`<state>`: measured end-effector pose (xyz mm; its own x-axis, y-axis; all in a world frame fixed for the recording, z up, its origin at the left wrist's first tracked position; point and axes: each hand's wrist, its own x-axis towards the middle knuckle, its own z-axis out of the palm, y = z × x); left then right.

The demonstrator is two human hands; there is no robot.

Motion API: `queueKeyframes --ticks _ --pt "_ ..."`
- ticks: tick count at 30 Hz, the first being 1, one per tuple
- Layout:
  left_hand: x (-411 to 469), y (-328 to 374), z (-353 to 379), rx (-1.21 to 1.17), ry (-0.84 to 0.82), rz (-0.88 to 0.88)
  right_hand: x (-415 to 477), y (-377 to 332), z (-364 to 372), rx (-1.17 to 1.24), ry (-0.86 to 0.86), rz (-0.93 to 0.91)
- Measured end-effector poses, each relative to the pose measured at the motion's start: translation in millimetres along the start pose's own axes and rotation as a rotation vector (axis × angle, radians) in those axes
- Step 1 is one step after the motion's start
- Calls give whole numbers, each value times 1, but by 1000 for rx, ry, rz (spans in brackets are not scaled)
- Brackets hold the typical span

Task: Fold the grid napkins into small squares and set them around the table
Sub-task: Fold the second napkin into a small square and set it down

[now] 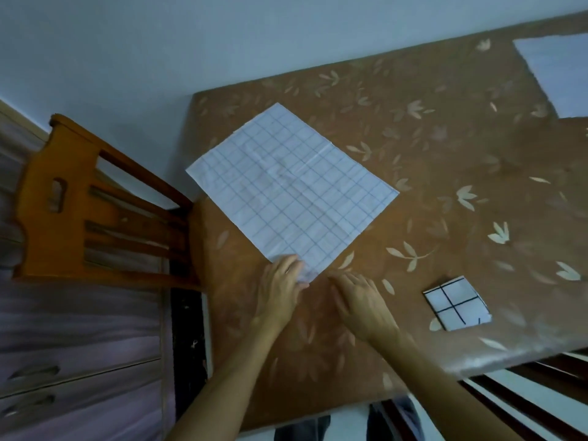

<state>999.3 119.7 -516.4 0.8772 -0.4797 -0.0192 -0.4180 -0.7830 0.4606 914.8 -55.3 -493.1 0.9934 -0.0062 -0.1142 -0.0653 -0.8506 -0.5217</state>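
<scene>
A brown desk (461, 148) printed with pale leaves fills the middle and right of the view, its far edge against a light wall. A chest of drawers (79, 361) with purplish fronts stands at the near left, beside the desk. A wooden chair (63, 218) with a slatted back stands at the left end of the desk, touching or nearly touching its edge.

The unfolded grid napkin (291, 189), white with thin dark lines, lies flat on the left half of the desk. It is turned so that one corner points toward the person. A pale sheet (560, 74), cut off by the frame, lies at the far right of the desk; no grid can be made out on it.

The left hand (280, 291) lies over the near corner of the unfolded napkin, thumb along its edge; blur hides whether it pinches the cloth. The right hand (361, 302) rests flat on the desk just right of that corner, fingers straight and holding nothing. The folded grid napkin (456, 303), a small square with bold lines, lies near the desk's near right edge, well apart from the hands.
</scene>
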Motion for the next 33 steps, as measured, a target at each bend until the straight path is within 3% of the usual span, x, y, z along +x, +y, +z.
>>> queueKeyframes --ticks 6,11,14,19,23,28,33 --pt "13 -7 -10 -62 96 -15 4 -29 5 51 -8 184" --pt "2 9 -37 -514 63 -131 19 -63 -26 503 -27 543" --pt "-11 24 -62 -680 -20 -108 32 -75 -38 712 26 622" --pt "-20 40 -107 -739 -68 24 42 -99 -72 505 116 485" --pt "0 38 -154 -715 48 34 41 -117 -122 282 89 294" --pt "32 54 -234 -617 69 155 31 -137 -194 -45 102 -118" --pt "52 80 -294 -404 -4 253 16 -166 -265 -268 241 -414"
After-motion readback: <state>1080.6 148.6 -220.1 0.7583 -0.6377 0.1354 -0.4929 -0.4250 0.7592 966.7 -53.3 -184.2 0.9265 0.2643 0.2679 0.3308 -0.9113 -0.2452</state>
